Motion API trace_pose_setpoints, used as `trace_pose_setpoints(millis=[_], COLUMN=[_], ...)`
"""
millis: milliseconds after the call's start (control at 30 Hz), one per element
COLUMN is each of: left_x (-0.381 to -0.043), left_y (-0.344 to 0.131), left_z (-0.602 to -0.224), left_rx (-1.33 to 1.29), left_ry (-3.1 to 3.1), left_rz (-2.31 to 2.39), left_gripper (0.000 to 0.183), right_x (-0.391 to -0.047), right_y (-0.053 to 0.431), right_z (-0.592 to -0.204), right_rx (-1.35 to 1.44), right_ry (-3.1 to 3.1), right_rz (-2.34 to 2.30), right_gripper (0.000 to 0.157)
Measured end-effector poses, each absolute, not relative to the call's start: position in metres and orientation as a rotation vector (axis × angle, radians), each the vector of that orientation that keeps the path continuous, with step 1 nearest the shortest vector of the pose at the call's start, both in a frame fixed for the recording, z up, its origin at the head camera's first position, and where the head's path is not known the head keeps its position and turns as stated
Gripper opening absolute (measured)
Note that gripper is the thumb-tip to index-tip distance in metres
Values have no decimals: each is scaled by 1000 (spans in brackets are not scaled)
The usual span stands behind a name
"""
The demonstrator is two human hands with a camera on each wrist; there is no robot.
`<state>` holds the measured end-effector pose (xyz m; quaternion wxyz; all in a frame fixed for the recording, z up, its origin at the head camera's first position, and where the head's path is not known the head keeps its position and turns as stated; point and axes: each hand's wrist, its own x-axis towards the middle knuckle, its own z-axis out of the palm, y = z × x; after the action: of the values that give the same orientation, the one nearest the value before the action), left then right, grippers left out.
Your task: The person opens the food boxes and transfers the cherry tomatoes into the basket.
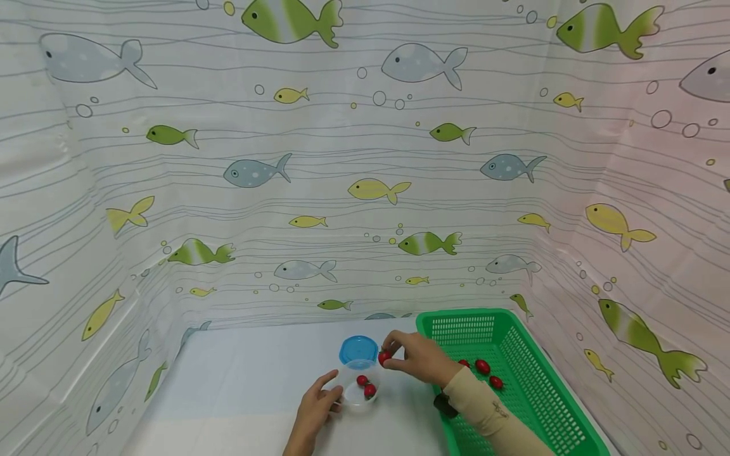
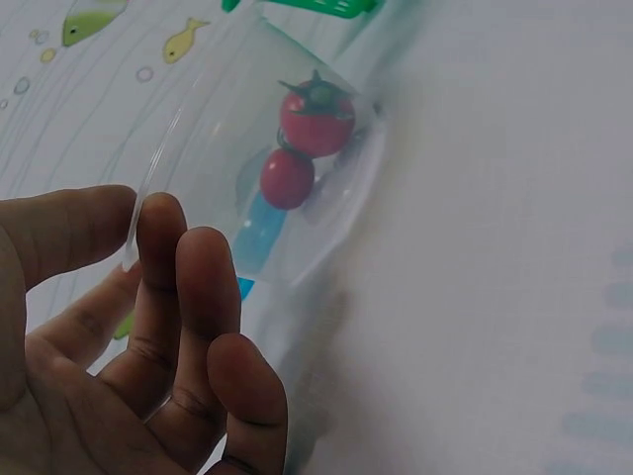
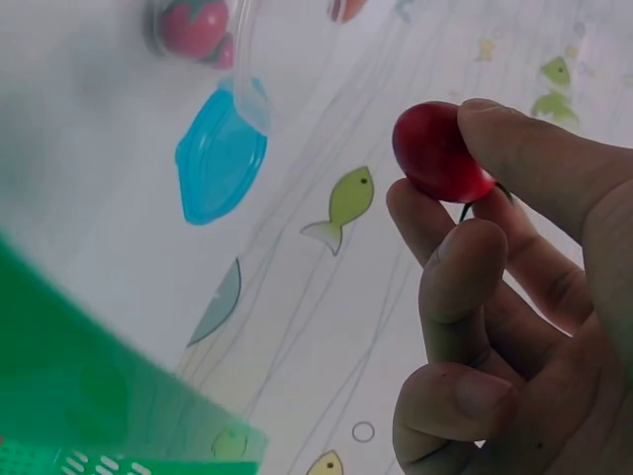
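Note:
A clear plastic bowl point(image 1: 352, 394) stands on the white table with two cherry tomatoes point(image 1: 369, 391) inside. At its left side my left hand point(image 1: 317, 405) pinches the rim between thumb and fingertips; the left wrist view shows the bowl point(image 2: 213, 148) and the tomatoes point(image 2: 316, 119) through its wall. My right hand point(image 1: 419, 358) holds one cherry tomato point(image 1: 384, 357) by the fingertips, just off the bowl's upper right edge. In the right wrist view this red tomato point(image 3: 435, 148) sits between thumb and index finger, its green stem pointing down.
A blue lid point(image 1: 359, 350) lies behind the bowl. On the right stands a green plastic basket point(image 1: 533, 396) with several tomatoes point(image 1: 482, 367) in it, partly under my right forearm. A fish-patterned sheet point(image 1: 365, 158) encloses the table at the back and sides.

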<state>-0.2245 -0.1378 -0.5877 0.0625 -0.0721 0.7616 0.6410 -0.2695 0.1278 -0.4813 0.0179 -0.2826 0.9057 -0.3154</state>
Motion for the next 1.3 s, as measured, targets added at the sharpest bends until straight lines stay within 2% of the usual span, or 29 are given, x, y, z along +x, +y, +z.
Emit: trace_pose_setpoints(millis=[267, 800, 1300], left_x=[-226, -225, -226], left_y=[-137, -136, -136], left_z=[-590, -588, -588], left_rx=[-245, -260, -263], left_ry=[2300, 2315, 2317], left_rz=[1931, 1899, 1896], left_gripper=[58, 58, 57], right_x=[-265, -260, -258], right_y=[150, 192, 250], right_z=[-476, -477, -487], right_rx=[-894, -733, -660], right_ry=[2879, 2913, 2985], right_rz=[-1028, -1098, -1070], right_gripper=[24, 22, 21])
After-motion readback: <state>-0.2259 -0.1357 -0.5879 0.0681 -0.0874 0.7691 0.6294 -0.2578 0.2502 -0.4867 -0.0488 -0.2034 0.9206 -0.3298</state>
